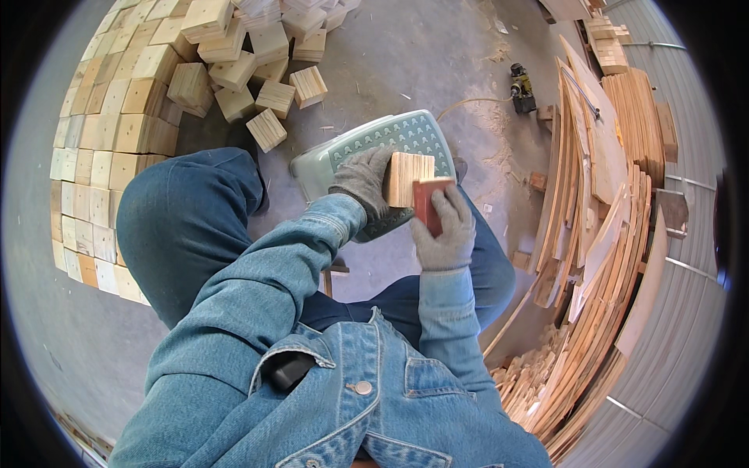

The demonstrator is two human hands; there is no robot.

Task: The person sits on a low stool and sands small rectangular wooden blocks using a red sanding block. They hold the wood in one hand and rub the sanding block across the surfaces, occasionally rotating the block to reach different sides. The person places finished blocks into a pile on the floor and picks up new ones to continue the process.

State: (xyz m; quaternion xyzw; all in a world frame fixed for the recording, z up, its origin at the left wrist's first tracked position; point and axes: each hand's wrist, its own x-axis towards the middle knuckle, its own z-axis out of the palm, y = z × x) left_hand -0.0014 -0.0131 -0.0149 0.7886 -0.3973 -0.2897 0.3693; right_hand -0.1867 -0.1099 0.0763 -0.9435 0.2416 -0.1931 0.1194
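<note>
Both of my hands wear grey knit gloves. My left hand (364, 181) is closed on the left side of a plywood block (410, 167), whose layered edges show. In my right hand (446, 232) is a reddish-brown sanding block (429, 204), its face against the lower right of the plywood block. Fingers of the right hand wrap over its right edge. Both blocks are above a pale green plastic stool (427, 129) with a patterned top, between my knees. The sanding block hides part of the plywood block.
Stacked wooden blocks (100, 168) form a wall on the left, with several loose blocks (268, 129) beside it. A cordless drill (521, 87) lies on the floor at the far right. Plywood strips and offcuts (624, 257) lean along the right wall. Sawdust (499, 148) litters the floor.
</note>
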